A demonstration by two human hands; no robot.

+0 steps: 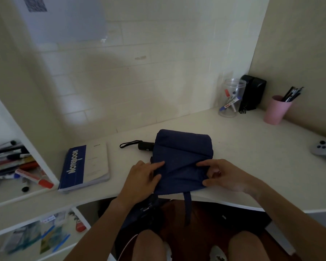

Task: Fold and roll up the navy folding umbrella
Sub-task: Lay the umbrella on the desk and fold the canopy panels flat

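Note:
The navy folding umbrella (183, 153) lies collapsed on the white desk (252, 147), its cloth spread in loose flat folds. Its black handle (145, 146) with a wrist loop points left. A navy closing strap (187, 204) hangs over the desk's front edge. My left hand (141, 178) pinches the cloth at the near left side. My right hand (224, 176) grips a fold of cloth at the near right side. Both hands rest on the fabric near the desk's front edge.
A blue and white notebook (85, 166) lies left of the umbrella. At the back right stand a clear jar of markers (231, 98), a black box (252, 95) and a pink cup of pens (276, 110). A grey controller (324, 149) sits far right. Shelves of markers (13, 166) are at left.

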